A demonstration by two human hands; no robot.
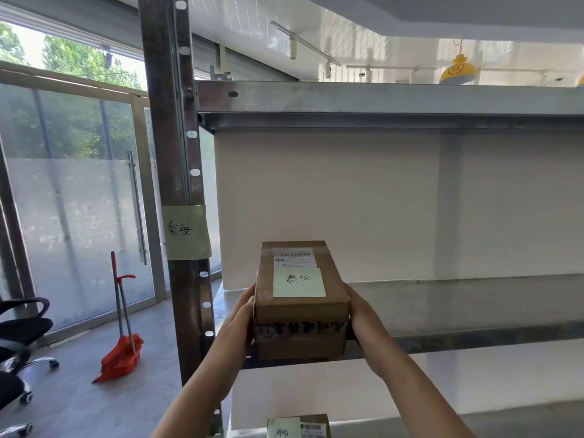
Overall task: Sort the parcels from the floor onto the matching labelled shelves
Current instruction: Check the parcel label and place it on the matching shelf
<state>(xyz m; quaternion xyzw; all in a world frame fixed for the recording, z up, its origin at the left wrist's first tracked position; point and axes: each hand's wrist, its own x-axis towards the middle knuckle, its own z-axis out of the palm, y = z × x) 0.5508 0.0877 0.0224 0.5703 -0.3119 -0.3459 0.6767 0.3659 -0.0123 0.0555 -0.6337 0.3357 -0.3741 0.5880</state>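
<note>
A brown cardboard parcel (pixel 301 314) with a shipping label and a pale green handwritten note on top rests at the left front of a metal shelf (pixel 458 314). My left hand (pixel 241 320) grips its left side and my right hand (pixel 363 320) grips its right side. A matching pale green handwritten label (pixel 185 232) is stuck on the shelf's left upright (pixel 170 121), level with this shelf. Another labelled parcel (pixel 298 427) lies on the shelf below, partly cut off by the frame's bottom edge.
Another metal shelf (pixel 379 102) spans above, with a white wall behind. To the left are glass doors (pixel 79 216), a red dustpan with broom (pixel 121 358) on the floor, and a black office chair (pixel 19 349).
</note>
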